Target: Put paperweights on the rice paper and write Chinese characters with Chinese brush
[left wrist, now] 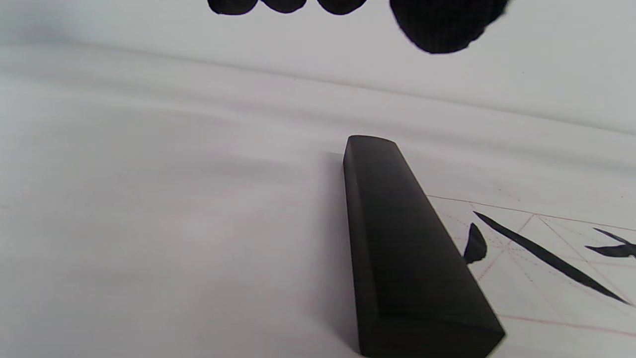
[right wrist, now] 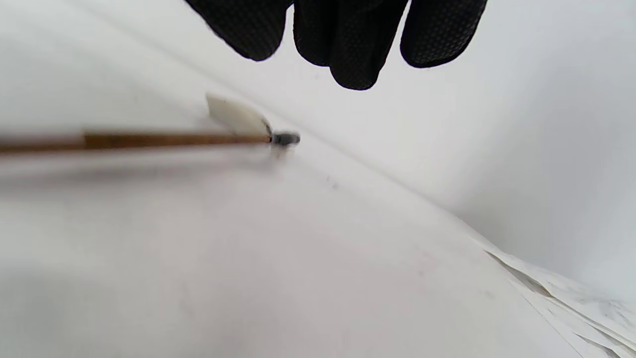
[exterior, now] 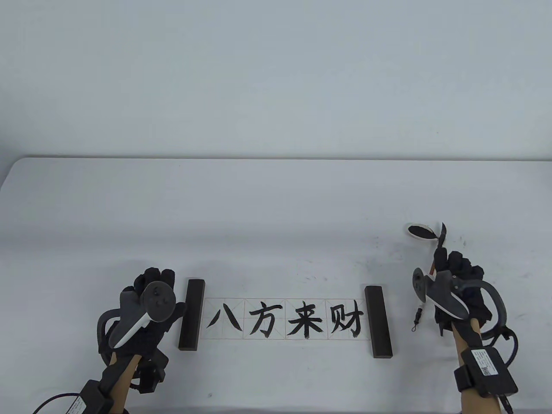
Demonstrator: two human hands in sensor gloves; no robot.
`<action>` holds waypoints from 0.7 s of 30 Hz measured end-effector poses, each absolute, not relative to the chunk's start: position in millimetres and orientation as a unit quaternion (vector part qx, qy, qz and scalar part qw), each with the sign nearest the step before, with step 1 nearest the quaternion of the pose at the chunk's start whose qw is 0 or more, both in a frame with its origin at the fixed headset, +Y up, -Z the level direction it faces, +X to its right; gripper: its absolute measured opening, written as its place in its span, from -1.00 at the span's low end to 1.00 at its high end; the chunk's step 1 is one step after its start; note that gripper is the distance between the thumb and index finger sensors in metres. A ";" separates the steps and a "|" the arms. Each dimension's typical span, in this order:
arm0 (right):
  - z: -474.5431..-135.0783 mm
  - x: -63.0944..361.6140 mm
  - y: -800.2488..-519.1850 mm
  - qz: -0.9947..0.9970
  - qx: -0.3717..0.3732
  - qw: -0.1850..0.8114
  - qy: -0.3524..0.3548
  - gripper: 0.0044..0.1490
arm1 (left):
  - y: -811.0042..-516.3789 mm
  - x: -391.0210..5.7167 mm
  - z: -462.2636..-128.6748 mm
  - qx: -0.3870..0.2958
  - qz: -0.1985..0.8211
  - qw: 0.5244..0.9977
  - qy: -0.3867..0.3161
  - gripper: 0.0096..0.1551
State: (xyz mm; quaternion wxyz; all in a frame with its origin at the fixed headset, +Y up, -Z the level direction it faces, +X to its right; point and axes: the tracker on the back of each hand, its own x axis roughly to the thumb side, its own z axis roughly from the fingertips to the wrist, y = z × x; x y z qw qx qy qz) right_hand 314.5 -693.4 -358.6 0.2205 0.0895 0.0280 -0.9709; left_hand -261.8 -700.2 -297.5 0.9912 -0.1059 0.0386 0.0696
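Though hidden under trackers from above, right hand point(exterior: 457, 280) grips brush point(right wrist: 149, 140) beside dish point(exterior: 420, 230); left hand point(exterior: 148, 302) loose, beside paperweight point(left wrist: 402, 248); brush blurred at wrist.

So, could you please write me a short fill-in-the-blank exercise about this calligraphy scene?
1. The rice paper bears ___ written characters.
2. A dark paperweight lies at each ___ of the paper.
3. The brush is held in the ___ hand.
4. The brush tip points toward the ink ___.

Missing words: four; end; right; dish
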 end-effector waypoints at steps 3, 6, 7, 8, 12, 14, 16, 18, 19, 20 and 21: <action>-340.2 308.4 -660.7 -0.980 0.085 0.158 0.081 -0.12 | -700.0 -261.2 -297.0 -0.101 0.067 0.992 0.037 0.00; -320.0 296.1 -633.4 -0.984 0.065 0.103 0.128 -0.12 | -700.1 -260.4 -296.4 -0.097 0.067 0.992 0.034 -0.02; -312.1 289.9 -626.2 -0.984 0.057 0.087 0.143 -0.11 | -699.6 -259.7 -295.9 -0.093 0.066 0.993 0.033 -0.02; -306.7 285.0 -622.3 -0.984 0.051 0.075 0.153 -0.12 | -699.2 -259.1 -295.3 -0.090 0.065 0.993 0.032 -0.02; -282.0 257.0 -618.0 -0.983 0.006 0.004 0.183 -0.10 | -697.4 -255.8 -292.8 -0.075 0.062 0.995 0.027 -0.02; -274.6 245.2 -623.3 -0.983 -0.011 -0.024 0.181 -0.09 | -697.0 -254.0 -291.8 -0.068 0.059 0.996 0.025 -0.02; -268.4 233.2 -633.3 -0.983 -0.032 -0.049 0.175 -0.07 | -696.4 -252.3 -290.8 -0.061 0.053 0.996 0.021 -0.02; -266.1 227.3 -640.7 -0.982 -0.044 -0.061 0.172 -0.07 | -695.7 -251.0 -289.9 -0.052 0.055 0.997 0.017 -0.02; -265.3 224.1 -645.3 -0.983 -0.050 -0.064 0.167 -0.07 | -695.2 -250.0 -289.5 -0.046 0.056 0.997 0.014 -0.02; -265.4 221.8 -649.2 -0.984 -0.056 -0.057 0.156 -0.07 | -694.9 -249.3 -289.1 -0.043 0.054 0.998 0.011 -0.02; -265.4 221.2 -650.9 -0.985 -0.058 -0.051 0.152 -0.07 | -694.7 -248.9 -288.9 -0.042 0.053 0.998 0.011 -0.02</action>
